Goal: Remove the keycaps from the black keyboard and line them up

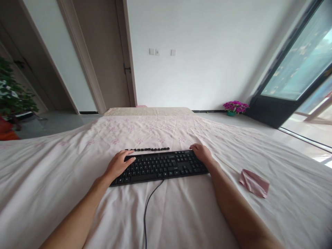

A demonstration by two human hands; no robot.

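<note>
A black keyboard [160,165] lies on a table under a pale pink flowered cloth [77,180], its cable [147,207] running toward me. My left hand [118,165] rests on the keyboard's left end, fingers stretched over the keys. Curled over the far right corner of the keyboard is my right hand [202,153], which grips its edge. Just beyond the keyboard, a row of loose black keycaps [147,149] lines up on the cloth.
A small pink wiping cloth [254,183] lies crumpled to the right of my right forearm. Beyond the table are a door [103,55], a green plant [12,93] at left, purple potted flowers [235,107] and a glass sliding door [298,69] at right.
</note>
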